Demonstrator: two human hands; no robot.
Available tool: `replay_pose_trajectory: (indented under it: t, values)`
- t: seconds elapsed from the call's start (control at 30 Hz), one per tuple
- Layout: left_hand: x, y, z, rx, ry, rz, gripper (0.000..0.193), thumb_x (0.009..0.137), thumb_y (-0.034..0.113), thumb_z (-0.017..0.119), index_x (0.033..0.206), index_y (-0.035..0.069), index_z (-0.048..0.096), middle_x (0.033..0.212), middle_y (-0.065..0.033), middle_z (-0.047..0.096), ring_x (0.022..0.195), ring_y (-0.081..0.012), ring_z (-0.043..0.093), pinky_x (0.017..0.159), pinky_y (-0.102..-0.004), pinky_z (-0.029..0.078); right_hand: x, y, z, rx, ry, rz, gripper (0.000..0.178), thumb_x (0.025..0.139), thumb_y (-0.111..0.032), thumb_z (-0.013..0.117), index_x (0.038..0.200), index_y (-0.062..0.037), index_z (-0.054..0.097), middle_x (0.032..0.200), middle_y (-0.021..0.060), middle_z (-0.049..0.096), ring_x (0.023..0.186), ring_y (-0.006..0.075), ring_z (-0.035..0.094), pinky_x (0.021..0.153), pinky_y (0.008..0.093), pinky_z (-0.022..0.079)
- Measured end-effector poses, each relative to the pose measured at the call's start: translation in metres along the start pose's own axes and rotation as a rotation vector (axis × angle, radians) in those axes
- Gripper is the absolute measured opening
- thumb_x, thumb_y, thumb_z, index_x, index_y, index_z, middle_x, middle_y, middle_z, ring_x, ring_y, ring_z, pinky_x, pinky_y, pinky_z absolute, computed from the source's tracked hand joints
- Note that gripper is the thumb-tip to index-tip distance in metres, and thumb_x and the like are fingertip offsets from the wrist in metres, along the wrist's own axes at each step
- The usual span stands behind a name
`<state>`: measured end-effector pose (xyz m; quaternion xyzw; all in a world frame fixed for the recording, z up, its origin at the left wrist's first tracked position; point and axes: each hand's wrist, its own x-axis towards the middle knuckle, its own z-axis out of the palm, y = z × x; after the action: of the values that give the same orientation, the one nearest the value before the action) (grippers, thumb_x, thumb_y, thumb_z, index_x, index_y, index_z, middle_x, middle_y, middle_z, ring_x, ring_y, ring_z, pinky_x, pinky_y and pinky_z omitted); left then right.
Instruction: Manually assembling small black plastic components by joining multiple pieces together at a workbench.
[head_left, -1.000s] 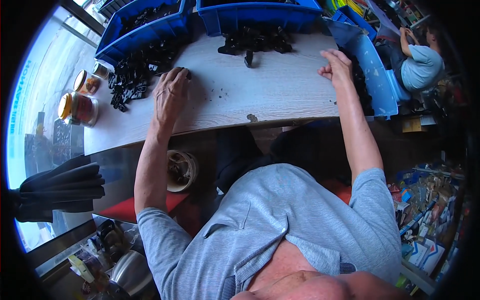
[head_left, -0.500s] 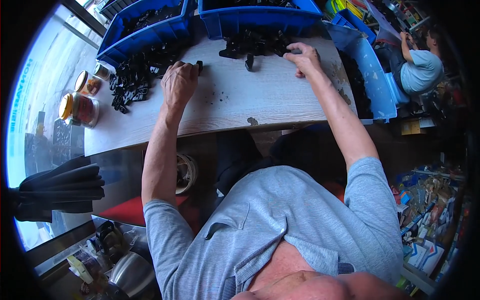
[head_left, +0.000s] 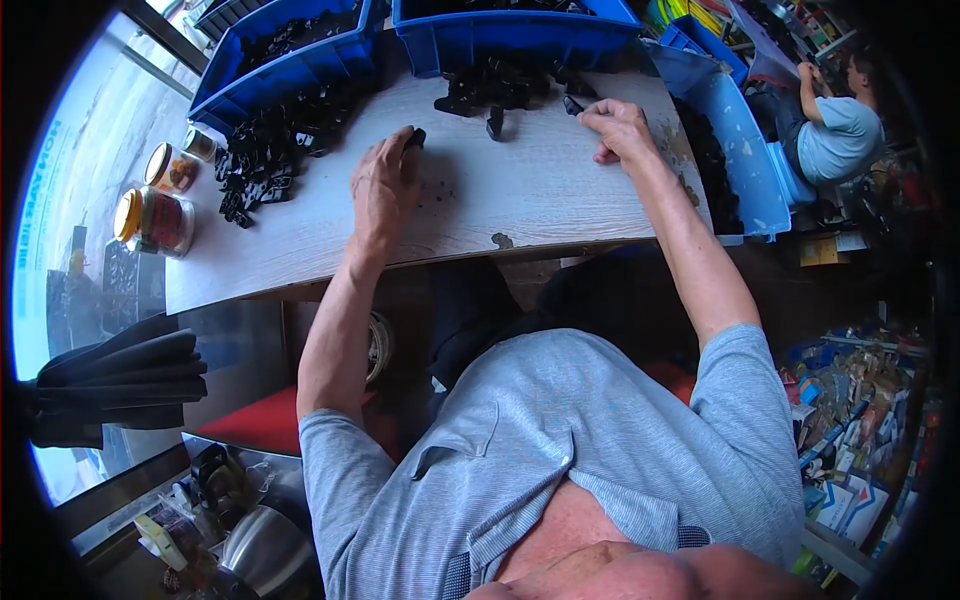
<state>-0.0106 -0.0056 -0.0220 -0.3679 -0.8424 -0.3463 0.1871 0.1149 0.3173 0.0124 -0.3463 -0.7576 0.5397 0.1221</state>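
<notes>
Between the fingertips of my left hand (head_left: 385,190) is a small black plastic part (head_left: 415,138), held a little above the table's middle. My right hand (head_left: 620,132), farther right, pinches another small black piece (head_left: 572,105) between thumb and forefinger. Close to it, a pile of black parts (head_left: 490,85) lies in front of the middle blue bin, and one single black part (head_left: 495,123) stands slightly apart from that pile. To the left of my left hand spreads a larger heap of black parts (head_left: 265,165). Their exact kind is too small to make out.
Two blue bins (head_left: 520,45) (head_left: 225,100) with black parts line the table's far side. A translucent blue tub (head_left: 745,150) stands at the right edge. Jars (head_left: 155,220) sit at the left. Another person (head_left: 840,135) sits beyond the tub.
My left hand has moved right and nearer to me, away from the left heap, with a black part. My right hand has drawn back slightly from the pile with a black piece in its fingers.
</notes>
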Motion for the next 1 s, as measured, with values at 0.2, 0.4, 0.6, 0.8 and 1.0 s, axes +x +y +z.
replay_pose_trajectory:
  t: [0.2,0.4,0.6,0.8,1.0]
  values:
    - [-0.014,0.047,0.027,-0.831,-0.014,-0.397,0.029,0.100,0.009,0.066,0.129,0.001,0.066,0.106,-0.0073,0.073,0.093,-0.0130,0.069,0.082,-0.0255,0.056,-0.023,-0.006,-0.004,0.121,-0.088,0.011,0.021,0.087,-0.023,0.078,0.097,-0.0071,0.068,0.053,-0.0018,0.050,0.043,0.0088,0.054,0.042,0.0297,0.054]
    - [-0.001,0.082,0.061,-0.848,-0.061,-0.365,0.028,0.100,0.007,0.065,0.126,-0.001,0.067,0.104,-0.0064,0.074,0.093,-0.0116,0.067,0.082,-0.0248,0.053,-0.046,-0.007,0.021,0.170,-0.127,0.125,0.019,0.086,-0.021,0.080,0.093,-0.0072,0.069,0.055,-0.0013,0.054,0.041,0.0102,0.054,0.042,0.0310,0.054]
    - [-0.001,0.088,0.058,-0.853,-0.074,-0.363,0.029,0.099,0.008,0.065,0.126,-0.001,0.067,0.104,-0.0080,0.074,0.093,-0.0121,0.067,0.085,-0.0255,0.053,-0.063,-0.013,0.027,0.147,-0.175,0.104,0.027,0.086,-0.029,0.079,0.096,-0.0069,0.067,0.052,-0.0016,0.050,0.042,0.0113,0.052,0.044,0.0329,0.054]
    - [0.000,0.090,0.058,-0.892,-0.080,-0.379,0.027,0.099,0.009,0.065,0.124,-0.002,0.069,0.104,-0.0087,0.074,0.095,-0.0129,0.067,0.086,-0.0261,0.054,-0.064,-0.011,0.028,0.216,-0.116,0.088,0.026,0.090,-0.027,0.074,0.104,-0.0059,0.067,0.052,-0.0007,0.050,0.042,0.0121,0.054,0.044,0.0343,0.054]
    - [0.005,0.095,0.055,-0.724,-0.101,-0.347,0.027,0.097,0.007,0.066,0.123,-0.001,0.069,0.105,-0.0108,0.075,0.095,-0.0146,0.069,0.087,-0.0266,0.054,-0.077,-0.023,0.042,0.010,-0.249,0.117,0.032,0.094,-0.025,0.069,0.116,-0.0023,0.068,0.056,-0.0001,0.053,0.042,0.0117,0.054,0.041,0.0309,0.051]
